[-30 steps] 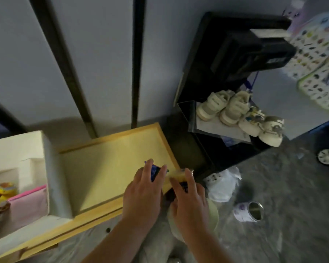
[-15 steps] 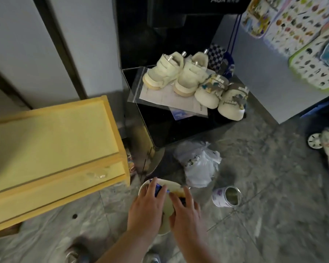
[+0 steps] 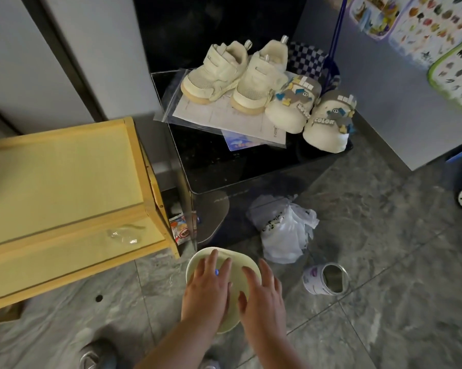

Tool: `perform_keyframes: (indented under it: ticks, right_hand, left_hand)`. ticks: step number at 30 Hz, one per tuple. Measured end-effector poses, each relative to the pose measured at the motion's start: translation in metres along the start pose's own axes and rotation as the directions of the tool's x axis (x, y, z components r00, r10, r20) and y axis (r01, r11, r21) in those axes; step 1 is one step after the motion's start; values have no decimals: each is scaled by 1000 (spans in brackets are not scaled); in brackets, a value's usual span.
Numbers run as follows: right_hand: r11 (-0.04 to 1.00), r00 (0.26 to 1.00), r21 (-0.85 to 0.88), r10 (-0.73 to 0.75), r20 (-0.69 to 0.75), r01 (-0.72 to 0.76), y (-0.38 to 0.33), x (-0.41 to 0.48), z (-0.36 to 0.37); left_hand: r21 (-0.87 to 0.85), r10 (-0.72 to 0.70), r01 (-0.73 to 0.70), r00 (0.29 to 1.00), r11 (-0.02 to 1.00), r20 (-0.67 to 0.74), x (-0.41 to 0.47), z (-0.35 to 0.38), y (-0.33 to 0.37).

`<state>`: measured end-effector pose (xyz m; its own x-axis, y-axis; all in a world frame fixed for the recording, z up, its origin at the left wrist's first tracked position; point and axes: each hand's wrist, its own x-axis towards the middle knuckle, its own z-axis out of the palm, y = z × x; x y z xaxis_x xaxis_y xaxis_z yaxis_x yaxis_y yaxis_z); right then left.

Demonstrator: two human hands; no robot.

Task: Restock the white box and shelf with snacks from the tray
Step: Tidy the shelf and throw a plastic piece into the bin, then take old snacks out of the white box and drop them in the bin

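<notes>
Both hands, left hand (image 3: 207,290) and right hand (image 3: 263,294), are spread open over the pale tray (image 3: 198,262) on the floor; restocking seems unfinished, with a blue snack (image 3: 216,272) glimpsed beneath.

Dim light here, over a grey marbled tile floor (image 3: 384,262) crossed by thin grout lines. Along the far side stand pale grey wall panels (image 3: 91,49) split by dark vertical strips. At the left sits a yellow wooden bench (image 3: 64,182); just beside its right edge stands a black glossy cabinet (image 3: 238,166), with two pairs of small cream shoes (image 3: 264,83) near its far right corner, lying on a sheet of paper (image 3: 224,115). A grey panel (image 3: 384,89) at the right carries colourful picture charts (image 3: 424,27). A crumpled white plastic bag (image 3: 286,233) lies on the floor.
</notes>
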<state>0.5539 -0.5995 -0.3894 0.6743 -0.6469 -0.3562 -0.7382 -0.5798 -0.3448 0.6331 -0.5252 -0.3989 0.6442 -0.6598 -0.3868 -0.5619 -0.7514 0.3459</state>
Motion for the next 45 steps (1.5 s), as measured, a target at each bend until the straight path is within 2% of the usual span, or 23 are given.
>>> perform_keyframes:
  ticks: [3,8,12,16,20,23,26,29,33,37,45]
  right_hand:
    - [999,995,-17,-49,-83,48,-6,1,-1]
    - [989,989,-99,-122,-81,114,-39,-5,-18]
    - [962,955,-131,-260,-145,242,-92,-24,-37]
    - [924,911,-128,-378,-166,360,-170,-43,-59]
    - [864,835,-104,-503,-223,493,-270,-62,-79]
    - [806,766,-109,-587,-261,581,-343,-77,-80]
    - [751,721,-99,-656,-222,653,-410,-98,-69]
    - [689,669,-49,-716,-198,723,-466,-116,-55]
    - [626,620,-1,-772,-140,780,-522,-120,-38]
    - [646,645,-18,-760,77,763,-562,-105,-17]
    - [753,726,-144,-537,429,642,-596,-45,48]
  left_hand:
    - [12,9,-8,999,1000,-48,-5,-10,-4]
    - [78,19,-11,995,997,-103,-24,-54,-14]
    - [32,0,8,967,999,-255,-50,-100,-35]
    - [-12,-31,28,891,1000,-454,-80,-165,-77]
    - [-31,-44,31,773,999,-632,-117,-234,-138]
    - [-72,-93,59,688,996,-720,-151,-281,-190]
    - [-76,-143,132,627,988,-766,-186,-313,-248]
    - [-102,-244,261,595,960,-766,-221,-332,-306]
    - [-151,-386,407,592,901,-707,-244,-344,-373]
    - [-213,-540,522,623,826,-566,-238,-346,-419]
    - [-168,-606,587,722,792,-334,-179,-349,-469]
